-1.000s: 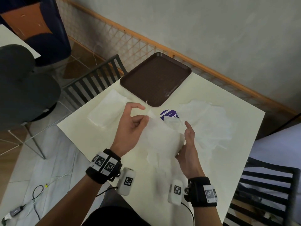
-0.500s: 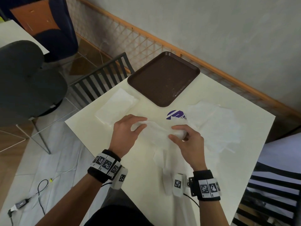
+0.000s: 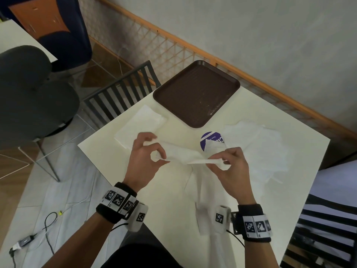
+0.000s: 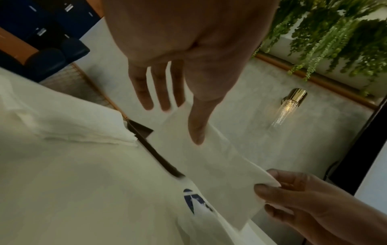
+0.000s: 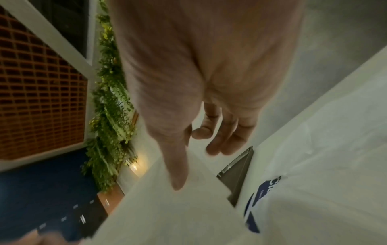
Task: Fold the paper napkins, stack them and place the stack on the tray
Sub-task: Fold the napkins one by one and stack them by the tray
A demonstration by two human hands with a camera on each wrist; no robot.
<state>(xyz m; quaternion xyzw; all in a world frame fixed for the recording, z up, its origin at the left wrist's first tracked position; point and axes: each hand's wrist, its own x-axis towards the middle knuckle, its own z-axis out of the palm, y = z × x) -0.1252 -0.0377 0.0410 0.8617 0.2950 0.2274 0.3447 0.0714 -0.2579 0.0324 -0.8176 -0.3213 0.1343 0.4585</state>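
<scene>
Both hands hold one white paper napkin (image 3: pixel 185 154) just above the table's middle, folded over into a long strip. My left hand (image 3: pixel 154 151) pinches its left end between thumb and fingers. My right hand (image 3: pixel 224 158) pinches the right end. In the left wrist view the napkin (image 4: pixel 211 159) stretches from my left thumb to the right hand's fingers (image 4: pixel 272 190). A stack of folded napkins (image 3: pixel 141 126) lies at the table's left. A loose pile of unfolded napkins (image 3: pixel 262 149) lies to the right. The brown tray (image 3: pixel 197 93) sits bare at the far edge.
A round purple sticker (image 3: pixel 211 140) on the cream table (image 3: pixel 170 206) is partly hidden by the napkin. A black slatted chair (image 3: pixel 119 97) stands past the left corner, another (image 3: pixel 324 233) at the right. Cables (image 3: pixel 38 231) lie on the floor.
The napkin was held up open, then laid down and folded over; now both hands have lifted it as a folded strip, pinching its two ends.
</scene>
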